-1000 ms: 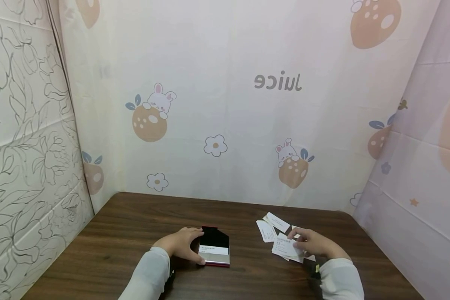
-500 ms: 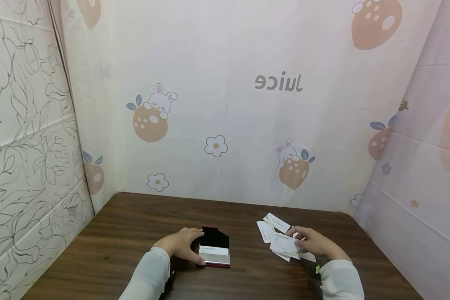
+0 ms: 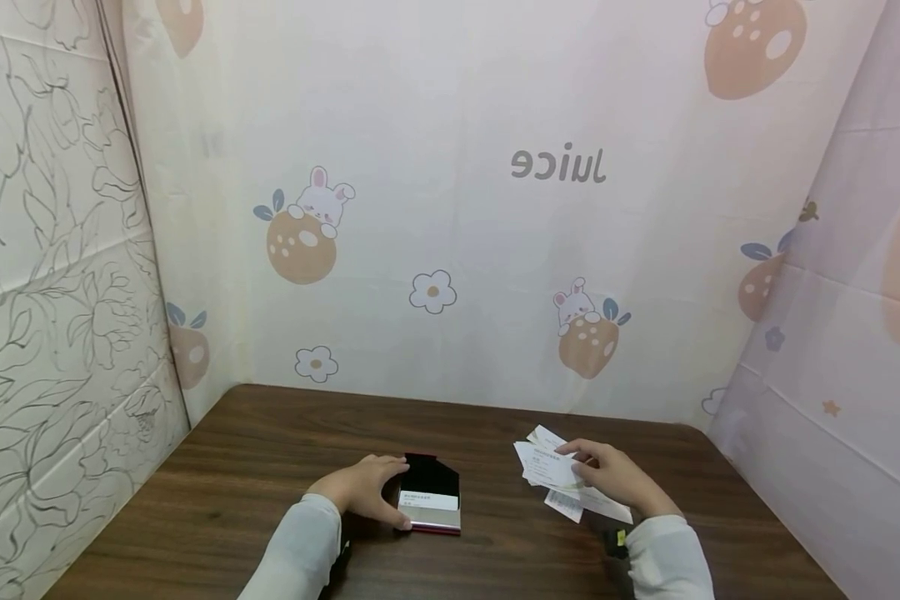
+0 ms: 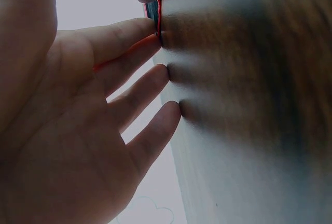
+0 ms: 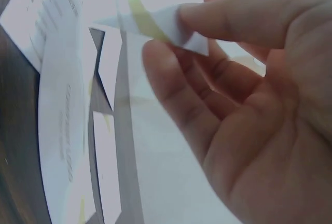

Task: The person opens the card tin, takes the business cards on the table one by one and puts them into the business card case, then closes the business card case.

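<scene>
My left hand [image 3: 360,490] holds the left side of an opened business card case [image 3: 430,477], thumb at its near corner and a finger at its far corner. Black inside with a silver front and red edge, the case has a white card [image 3: 427,502] in it. In the left wrist view, the fingers [image 4: 155,125] reach down, tips at the tabletop beside the red edge. My right hand [image 3: 621,477] pinches a white business card [image 5: 150,1] with a yellow-green curve between thumb and fingers. This card is over several loose business cards [image 3: 564,506], partly hiding them.
Dark wood-grain table [image 3: 270,442] lies under everything. A printed curtain [image 3: 450,208] hangs at its back edge, with further patterned curtains at the left [image 3: 52,250] and right [image 3: 832,333]. The loose cards overlap at odd angles.
My right hand has picked a card off the pile and moved it a little up and left; cards beneath have shifted. The left hand and the case stay in place.
</scene>
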`<move>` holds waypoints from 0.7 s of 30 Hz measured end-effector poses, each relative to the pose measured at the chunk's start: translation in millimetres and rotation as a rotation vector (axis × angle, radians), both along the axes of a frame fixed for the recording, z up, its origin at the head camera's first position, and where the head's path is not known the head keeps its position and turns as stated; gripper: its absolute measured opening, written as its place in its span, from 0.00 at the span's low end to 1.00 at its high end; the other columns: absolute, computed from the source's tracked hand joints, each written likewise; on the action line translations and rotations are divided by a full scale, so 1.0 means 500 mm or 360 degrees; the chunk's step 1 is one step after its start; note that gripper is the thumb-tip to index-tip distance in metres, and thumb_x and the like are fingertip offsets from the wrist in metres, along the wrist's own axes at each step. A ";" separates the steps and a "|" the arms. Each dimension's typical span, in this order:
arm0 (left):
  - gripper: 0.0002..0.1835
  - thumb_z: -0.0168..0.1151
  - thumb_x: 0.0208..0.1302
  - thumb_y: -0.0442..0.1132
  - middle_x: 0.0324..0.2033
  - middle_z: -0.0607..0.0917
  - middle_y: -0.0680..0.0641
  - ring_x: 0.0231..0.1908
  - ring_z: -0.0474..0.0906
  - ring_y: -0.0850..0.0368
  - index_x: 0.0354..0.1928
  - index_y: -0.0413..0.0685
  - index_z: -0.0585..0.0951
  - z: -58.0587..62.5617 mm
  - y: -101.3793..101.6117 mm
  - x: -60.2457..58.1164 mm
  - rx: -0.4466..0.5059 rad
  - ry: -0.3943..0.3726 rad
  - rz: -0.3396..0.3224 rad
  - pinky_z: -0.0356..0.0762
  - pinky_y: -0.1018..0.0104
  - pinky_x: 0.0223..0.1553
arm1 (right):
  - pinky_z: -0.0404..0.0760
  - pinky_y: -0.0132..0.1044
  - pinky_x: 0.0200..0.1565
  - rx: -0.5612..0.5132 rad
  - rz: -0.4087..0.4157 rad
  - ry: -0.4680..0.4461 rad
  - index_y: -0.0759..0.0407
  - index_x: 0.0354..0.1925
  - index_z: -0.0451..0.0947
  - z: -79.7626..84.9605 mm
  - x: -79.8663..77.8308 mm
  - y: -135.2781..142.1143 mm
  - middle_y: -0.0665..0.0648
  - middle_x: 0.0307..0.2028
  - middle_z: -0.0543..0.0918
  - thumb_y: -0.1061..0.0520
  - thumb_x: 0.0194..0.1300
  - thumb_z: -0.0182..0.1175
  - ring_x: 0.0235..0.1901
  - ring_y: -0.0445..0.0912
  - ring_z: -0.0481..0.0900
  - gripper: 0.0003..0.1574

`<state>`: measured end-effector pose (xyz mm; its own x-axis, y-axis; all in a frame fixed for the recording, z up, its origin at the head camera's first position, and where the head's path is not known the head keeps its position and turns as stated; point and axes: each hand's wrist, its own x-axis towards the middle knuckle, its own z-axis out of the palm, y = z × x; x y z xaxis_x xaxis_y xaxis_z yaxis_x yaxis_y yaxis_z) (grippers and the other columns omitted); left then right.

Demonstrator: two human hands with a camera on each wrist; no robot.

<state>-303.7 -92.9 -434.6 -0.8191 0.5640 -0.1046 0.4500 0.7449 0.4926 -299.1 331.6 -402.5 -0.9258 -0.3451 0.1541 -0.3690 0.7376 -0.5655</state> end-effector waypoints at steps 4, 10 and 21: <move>0.49 0.77 0.50 0.57 0.70 0.68 0.42 0.70 0.59 0.40 0.71 0.43 0.69 0.000 0.000 -0.002 -0.0005 -0.0003 0.0001 0.64 0.38 0.64 | 0.74 0.37 0.33 -0.0009 -0.0058 0.0083 0.55 0.50 0.83 -0.008 -0.007 -0.022 0.53 0.37 0.81 0.66 0.66 0.62 0.33 0.45 0.73 0.16; 0.49 0.78 0.50 0.57 0.70 0.68 0.42 0.70 0.60 0.40 0.71 0.42 0.69 0.002 0.001 0.001 -0.0003 0.0000 0.0000 0.64 0.39 0.64 | 0.77 0.34 0.33 -0.0089 -0.0022 0.0144 0.56 0.53 0.82 -0.020 -0.019 -0.063 0.50 0.35 0.83 0.62 0.70 0.61 0.31 0.40 0.77 0.14; 0.49 0.78 0.49 0.57 0.70 0.69 0.42 0.70 0.60 0.41 0.71 0.42 0.70 0.003 0.001 0.002 0.0008 0.0013 0.0003 0.64 0.39 0.64 | 0.80 0.34 0.34 -0.0160 0.0148 0.0233 0.53 0.54 0.82 -0.035 -0.023 -0.162 0.49 0.41 0.84 0.59 0.73 0.60 0.37 0.41 0.80 0.13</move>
<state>-302.5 -92.6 -433.1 -0.8210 0.5629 -0.0953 0.4525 0.7434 0.4926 -310.7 250.6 -419.8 -0.8558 -0.4044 0.3226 -0.5167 0.6390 -0.5699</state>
